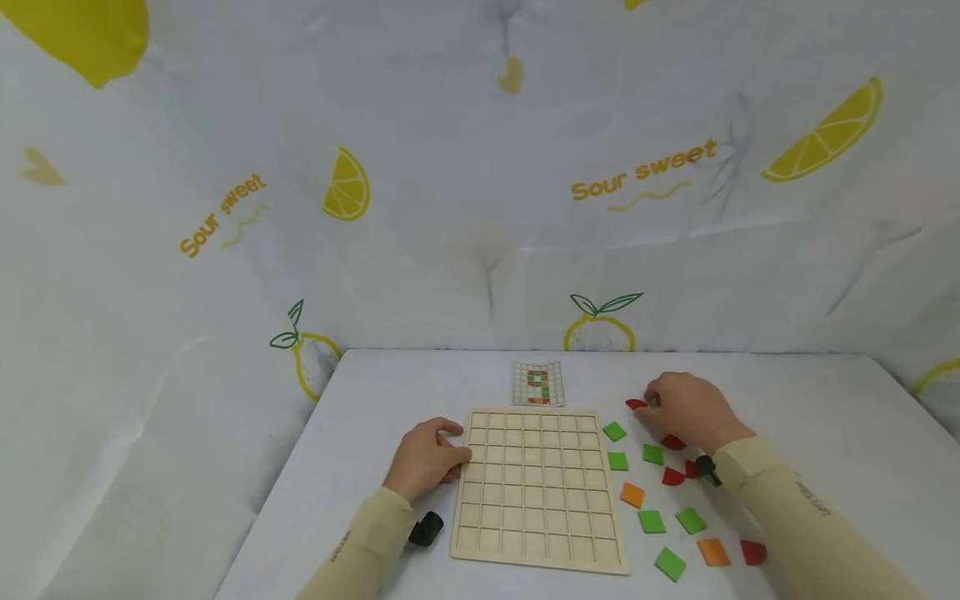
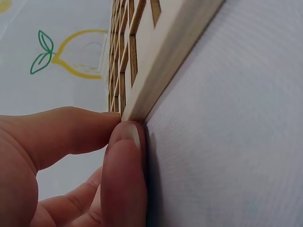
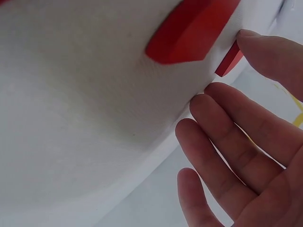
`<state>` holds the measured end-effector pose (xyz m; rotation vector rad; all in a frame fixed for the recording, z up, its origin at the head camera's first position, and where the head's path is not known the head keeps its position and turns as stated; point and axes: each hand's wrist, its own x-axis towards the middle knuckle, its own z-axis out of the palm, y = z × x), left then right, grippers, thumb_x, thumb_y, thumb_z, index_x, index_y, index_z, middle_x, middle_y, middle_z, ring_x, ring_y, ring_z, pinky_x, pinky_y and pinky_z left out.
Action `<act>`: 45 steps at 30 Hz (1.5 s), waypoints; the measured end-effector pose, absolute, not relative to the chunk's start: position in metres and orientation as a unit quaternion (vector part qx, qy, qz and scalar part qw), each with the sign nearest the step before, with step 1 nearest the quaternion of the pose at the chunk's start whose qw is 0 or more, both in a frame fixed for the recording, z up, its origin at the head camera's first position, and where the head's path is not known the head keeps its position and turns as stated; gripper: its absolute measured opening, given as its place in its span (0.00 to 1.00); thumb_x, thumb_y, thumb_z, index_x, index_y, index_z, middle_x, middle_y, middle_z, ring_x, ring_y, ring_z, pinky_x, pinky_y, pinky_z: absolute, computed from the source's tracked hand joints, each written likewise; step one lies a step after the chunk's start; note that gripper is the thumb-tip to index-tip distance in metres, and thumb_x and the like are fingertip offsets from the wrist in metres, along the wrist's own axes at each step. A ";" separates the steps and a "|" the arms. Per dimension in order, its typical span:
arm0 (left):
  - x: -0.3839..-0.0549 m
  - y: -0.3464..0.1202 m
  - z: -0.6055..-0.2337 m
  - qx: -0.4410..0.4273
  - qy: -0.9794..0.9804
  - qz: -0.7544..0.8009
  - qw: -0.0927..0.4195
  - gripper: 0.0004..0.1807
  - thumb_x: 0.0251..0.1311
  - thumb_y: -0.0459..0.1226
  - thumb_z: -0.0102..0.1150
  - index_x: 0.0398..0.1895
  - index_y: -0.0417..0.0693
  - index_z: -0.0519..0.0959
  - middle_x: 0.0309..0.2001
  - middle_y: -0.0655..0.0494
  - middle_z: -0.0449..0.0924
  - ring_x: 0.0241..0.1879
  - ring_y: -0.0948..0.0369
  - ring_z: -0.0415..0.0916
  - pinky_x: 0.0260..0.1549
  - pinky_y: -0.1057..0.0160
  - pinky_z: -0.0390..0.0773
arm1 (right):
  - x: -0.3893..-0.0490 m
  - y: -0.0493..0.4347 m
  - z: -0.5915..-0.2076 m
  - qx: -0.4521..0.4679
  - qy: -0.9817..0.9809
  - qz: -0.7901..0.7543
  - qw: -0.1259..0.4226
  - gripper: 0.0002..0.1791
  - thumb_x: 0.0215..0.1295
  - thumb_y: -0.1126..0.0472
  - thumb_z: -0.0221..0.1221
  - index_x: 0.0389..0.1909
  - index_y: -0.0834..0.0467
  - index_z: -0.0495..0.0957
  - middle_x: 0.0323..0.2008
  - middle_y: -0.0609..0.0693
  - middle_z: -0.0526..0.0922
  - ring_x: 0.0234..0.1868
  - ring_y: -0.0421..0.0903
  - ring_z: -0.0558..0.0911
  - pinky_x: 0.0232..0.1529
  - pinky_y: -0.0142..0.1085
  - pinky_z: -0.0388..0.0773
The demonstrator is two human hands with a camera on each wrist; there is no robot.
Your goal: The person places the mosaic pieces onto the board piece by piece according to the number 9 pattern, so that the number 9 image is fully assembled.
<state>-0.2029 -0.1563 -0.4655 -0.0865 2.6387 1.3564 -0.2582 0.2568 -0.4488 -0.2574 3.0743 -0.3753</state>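
A wooden grid board [image 1: 536,487] lies flat on the table. My left hand [image 1: 426,457] is at its left side; thumb and a finger [image 2: 71,127] pinch the board's edge [image 2: 161,66]. My right hand [image 1: 690,408] reaches over the far right of the table, fingers loosely bent. Its thumb [image 3: 270,52] touches a red quarter-round tile [image 3: 230,59], while the other fingers stay apart from it. In the head view that red tile [image 1: 636,403] shows at the fingertips. A second red tile [image 1: 672,442] lies just under the hand.
Right of the board are scattered several green square tiles [image 1: 652,522], orange squares [image 1: 632,495] and more red tiles [image 1: 753,552]. A small pattern card [image 1: 538,384] with a coloured grid lies beyond the board. A lemon-printed cloth [image 1: 450,167] hangs behind the table.
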 end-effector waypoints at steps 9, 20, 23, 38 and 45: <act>-0.205 -0.157 -0.468 -0.031 0.882 0.462 0.091 0.22 0.62 0.39 0.74 0.58 0.44 0.82 0.27 0.55 0.86 0.22 0.63 0.83 0.24 0.65 0.82 | -0.261 0.260 -0.449 -0.079 0.988 -0.133 0.016 0.14 0.66 0.59 0.70 0.46 0.65 0.89 0.41 0.59 0.90 0.36 0.50 0.82 0.46 0.54 0.87; -0.210 -0.155 -0.470 -0.030 0.880 0.464 0.099 0.22 0.62 0.39 0.74 0.59 0.45 0.83 0.28 0.55 0.86 0.23 0.62 0.84 0.26 0.64 0.84 | -0.266 0.262 -0.450 -0.071 0.987 -0.144 0.026 0.16 0.65 0.61 0.68 0.48 0.67 0.88 0.43 0.61 0.90 0.37 0.52 0.82 0.46 0.54 0.87; -0.210 -0.156 -0.470 -0.031 0.881 0.462 0.099 0.22 0.62 0.39 0.74 0.58 0.46 0.83 0.28 0.56 0.86 0.22 0.61 0.84 0.25 0.63 0.83 | -0.267 0.262 -0.449 -0.072 0.986 -0.149 0.028 0.17 0.64 0.61 0.67 0.49 0.67 0.88 0.45 0.62 0.90 0.39 0.53 0.82 0.48 0.55 0.86; -0.208 -0.156 -0.468 -0.032 0.886 0.454 0.090 0.18 0.61 0.38 0.72 0.54 0.49 0.84 0.27 0.56 0.85 0.21 0.62 0.82 0.23 0.65 0.80 | -0.268 0.257 -0.445 -0.093 0.985 -0.144 0.024 0.17 0.63 0.59 0.70 0.48 0.66 0.88 0.45 0.61 0.90 0.40 0.53 0.84 0.49 0.57 0.86; -0.208 -0.155 -0.467 -0.034 0.887 0.453 0.087 0.18 0.61 0.38 0.72 0.55 0.49 0.84 0.27 0.56 0.85 0.20 0.62 0.82 0.23 0.65 0.78 | -0.260 0.234 -0.431 -0.126 0.982 -0.136 0.018 0.16 0.66 0.55 0.71 0.48 0.61 0.90 0.41 0.55 0.91 0.40 0.52 0.86 0.48 0.55 0.85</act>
